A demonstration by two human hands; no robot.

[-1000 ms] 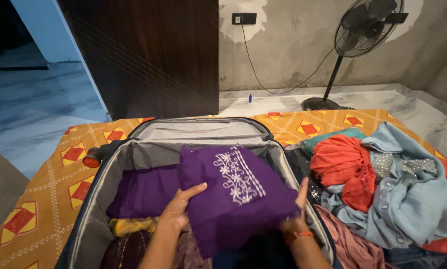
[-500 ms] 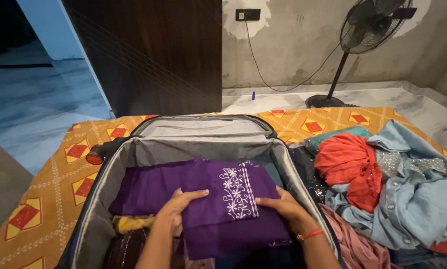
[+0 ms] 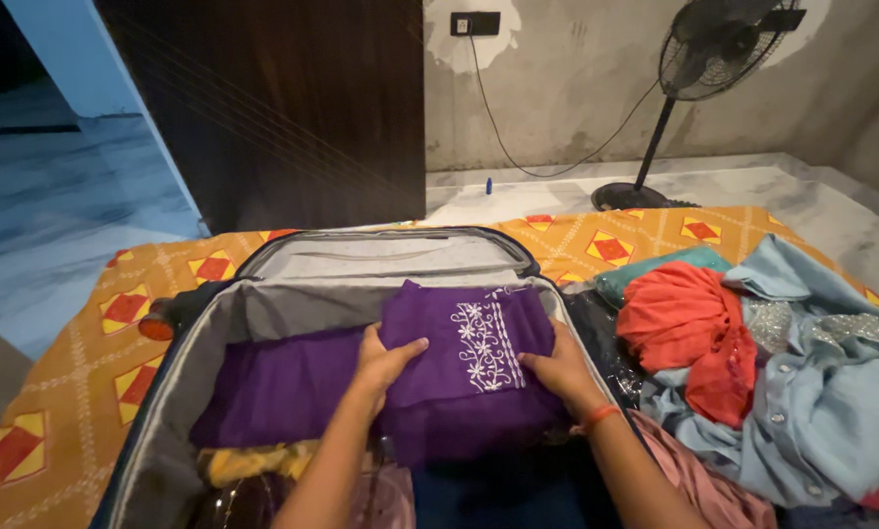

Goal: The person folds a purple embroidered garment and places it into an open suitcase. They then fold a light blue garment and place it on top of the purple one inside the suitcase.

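An open grey-lined suitcase (image 3: pixel 263 313) lies on an orange patterned bedsheet. Inside it, a folded purple garment with white embroidery (image 3: pixel 474 343) rests on another purple cloth (image 3: pixel 283 382). My left hand (image 3: pixel 381 358) presses flat on the folded garment's left edge. My right hand (image 3: pixel 557 372), with a red thread at the wrist, grips its right edge beside the suitcase wall. Yellow and dark clothes show at the suitcase's near end.
A heap of clothes lies to the right: an orange-red piece (image 3: pixel 689 328), a light blue shirt (image 3: pixel 812 392), a teal piece (image 3: pixel 655 269). A pedestal fan (image 3: pixel 714 49) stands on the floor beyond the bed. A dark wooden door (image 3: pixel 283 98) is behind the suitcase.
The folded purple garment came down from tilted in the air to lying flat in the suitcase. Both hands moved onto its edges and pushed it toward the suitcase's far end.
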